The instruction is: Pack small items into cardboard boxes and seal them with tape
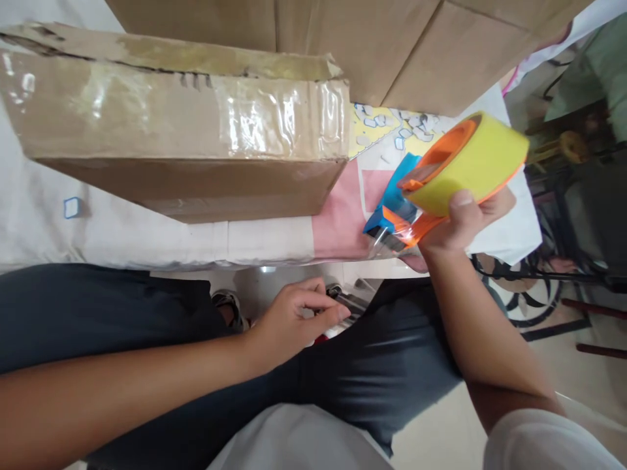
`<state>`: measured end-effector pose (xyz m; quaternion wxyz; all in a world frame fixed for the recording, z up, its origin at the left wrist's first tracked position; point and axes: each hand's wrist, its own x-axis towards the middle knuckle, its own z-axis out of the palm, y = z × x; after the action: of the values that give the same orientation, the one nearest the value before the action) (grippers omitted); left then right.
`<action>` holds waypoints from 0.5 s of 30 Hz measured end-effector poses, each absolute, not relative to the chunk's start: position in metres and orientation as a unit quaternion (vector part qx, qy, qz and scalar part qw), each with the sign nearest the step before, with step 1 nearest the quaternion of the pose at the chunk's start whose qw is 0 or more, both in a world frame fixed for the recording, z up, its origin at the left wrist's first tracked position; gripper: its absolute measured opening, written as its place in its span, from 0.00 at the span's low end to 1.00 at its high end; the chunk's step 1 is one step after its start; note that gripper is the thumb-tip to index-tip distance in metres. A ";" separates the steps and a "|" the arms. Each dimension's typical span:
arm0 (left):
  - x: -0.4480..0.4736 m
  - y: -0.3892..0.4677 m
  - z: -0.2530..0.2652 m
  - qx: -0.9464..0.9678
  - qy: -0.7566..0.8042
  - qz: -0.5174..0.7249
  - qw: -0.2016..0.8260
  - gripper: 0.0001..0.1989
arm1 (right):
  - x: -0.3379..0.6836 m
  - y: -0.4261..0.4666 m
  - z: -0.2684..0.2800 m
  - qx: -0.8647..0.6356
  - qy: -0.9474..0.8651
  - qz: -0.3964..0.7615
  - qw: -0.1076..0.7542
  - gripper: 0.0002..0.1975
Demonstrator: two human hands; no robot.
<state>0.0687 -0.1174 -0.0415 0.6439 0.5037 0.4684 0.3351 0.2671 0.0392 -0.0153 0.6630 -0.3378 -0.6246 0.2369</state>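
Note:
My right hand is wrapped around an orange tape dispenser with a yellow outer band and a blue part at its front end. A loose bit of clear tape shows by its blade end, which hangs over the table's near edge. Over my lap is my left hand, thumb and forefinger pinched together. Whatever they hold, if anything, is too small to make out. Left of the dispenser stands a brown cardboard box, its upper side covered with shiny clear tape.
A larger cardboard box stands behind the taped one. The table has a white and pink cloth with a yellow printed patch. Dark furniture is at the right. My legs are against the table's front edge.

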 end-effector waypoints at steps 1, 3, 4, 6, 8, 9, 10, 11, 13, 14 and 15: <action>0.069 -0.118 -0.039 0.503 0.461 0.337 0.649 0.11 | 0.270 0.040 -0.017 -0.345 -0.640 0.217 0.652 0.19; 0.068 -0.117 -0.037 0.490 0.461 0.336 0.659 0.11 | 0.275 0.042 -0.021 -0.367 -0.659 0.199 0.626 0.23; 0.068 -0.116 -0.038 0.479 0.466 0.334 0.665 0.11 | 0.276 0.042 -0.022 -0.375 -0.658 0.201 0.621 0.23; 0.069 -0.113 -0.042 0.455 0.482 0.326 0.674 0.11 | 0.276 0.042 -0.024 -0.377 -0.640 0.223 0.630 0.23; 0.069 -0.111 -0.047 0.444 0.491 0.317 0.680 0.11 | 0.272 0.042 -0.026 -0.372 -0.618 0.240 0.650 0.23; 0.069 -0.110 -0.050 0.442 0.491 0.315 0.682 0.11 | 0.270 0.042 -0.026 -0.367 -0.610 0.243 0.659 0.23; 0.069 -0.110 -0.051 0.443 0.488 0.314 0.683 0.11 | 0.268 0.043 -0.026 -0.359 -0.604 0.243 0.669 0.23; 0.069 -0.109 -0.053 0.444 0.484 0.314 0.685 0.11 | 0.266 0.043 -0.026 -0.346 -0.600 0.243 0.679 0.23; 0.069 -0.109 -0.056 0.446 0.477 0.316 0.688 0.11 | 0.261 0.042 -0.026 -0.313 -0.601 0.257 0.689 0.22; 0.070 -0.109 -0.058 0.447 0.476 0.316 0.688 0.12 | 0.258 0.040 -0.026 -0.302 -0.602 0.267 0.689 0.22; 0.071 -0.109 -0.060 0.447 0.475 0.319 0.688 0.13 | 0.256 0.038 -0.026 -0.297 -0.604 0.279 0.685 0.21</action>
<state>0.0705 -0.1087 -0.0596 0.6878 0.4473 0.4747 0.3187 0.2563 0.0383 -0.0258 0.6853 -0.2971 -0.6037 0.2786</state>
